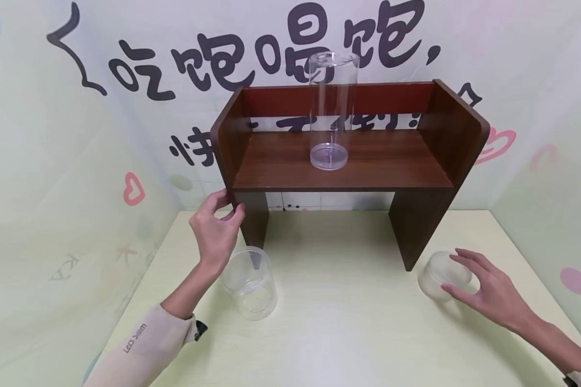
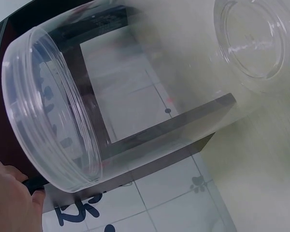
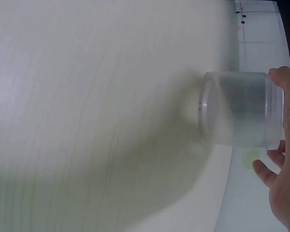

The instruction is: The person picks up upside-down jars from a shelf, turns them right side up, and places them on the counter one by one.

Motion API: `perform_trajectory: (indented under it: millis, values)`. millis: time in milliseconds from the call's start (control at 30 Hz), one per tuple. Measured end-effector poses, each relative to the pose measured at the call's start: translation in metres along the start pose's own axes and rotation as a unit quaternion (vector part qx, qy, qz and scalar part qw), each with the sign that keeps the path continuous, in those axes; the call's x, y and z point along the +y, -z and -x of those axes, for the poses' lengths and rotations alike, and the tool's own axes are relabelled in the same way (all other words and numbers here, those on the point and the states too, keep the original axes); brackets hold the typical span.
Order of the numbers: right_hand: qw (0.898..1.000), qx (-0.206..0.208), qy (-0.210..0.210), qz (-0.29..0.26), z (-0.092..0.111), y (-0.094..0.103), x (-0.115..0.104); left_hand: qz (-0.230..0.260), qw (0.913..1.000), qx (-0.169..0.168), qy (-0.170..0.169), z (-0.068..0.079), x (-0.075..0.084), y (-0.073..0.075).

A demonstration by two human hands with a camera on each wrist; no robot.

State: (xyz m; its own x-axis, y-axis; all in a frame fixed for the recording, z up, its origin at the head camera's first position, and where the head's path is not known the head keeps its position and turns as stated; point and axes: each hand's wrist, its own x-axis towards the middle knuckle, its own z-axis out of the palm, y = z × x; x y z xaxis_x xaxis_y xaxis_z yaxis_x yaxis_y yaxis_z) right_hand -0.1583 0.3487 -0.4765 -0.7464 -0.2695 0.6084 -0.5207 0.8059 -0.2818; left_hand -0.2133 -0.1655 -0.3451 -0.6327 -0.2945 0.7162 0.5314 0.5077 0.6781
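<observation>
My left hand (image 1: 213, 234) pinches the front edge of the dark brown desk shelf's (image 1: 421, 226) left side panel, thumb on the inner side. In the left wrist view, a tall clear plastic jar (image 2: 58, 106) fills the foreground and partly covers the panel. That jar stands on the table below my left wrist. At the right, my right hand (image 1: 496, 293) holds a short clear jar (image 3: 241, 111) by its rim, thumb on one side and fingers on the other. One finger stands off the jar's wall. Another tall, slim clear jar (image 1: 334, 107) stands upright on the shelf board.
The pale wood-look table (image 1: 329, 322) runs under the shelf and reaches the printed wall sheet (image 1: 101, 161) on three sides. The shelf's right leg panel (image 1: 411, 231) stands just left of the short jar. A red-brown back rail (image 1: 392, 99) crosses the shelf top.
</observation>
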Motion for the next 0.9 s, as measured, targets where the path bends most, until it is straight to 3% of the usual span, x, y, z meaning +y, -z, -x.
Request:
perform_trajectory:
  millis: [300,633,900]
  values:
    - [0.993,0.060,0.088,-0.043,-0.022,0.013,-0.016,-0.003,1.0000,-0.004,-0.001,-0.002,-0.025,-0.003]
    - [0.970,0.090,0.186,-0.127,-0.064,0.031,-0.080,0.012,0.9999,-0.009,0.002,-0.002,-0.026,-0.001]
    - [0.959,0.105,0.220,-0.144,-0.099,0.050,-0.125,0.008,0.9999,-0.013,0.002,-0.001,-0.027,0.000]
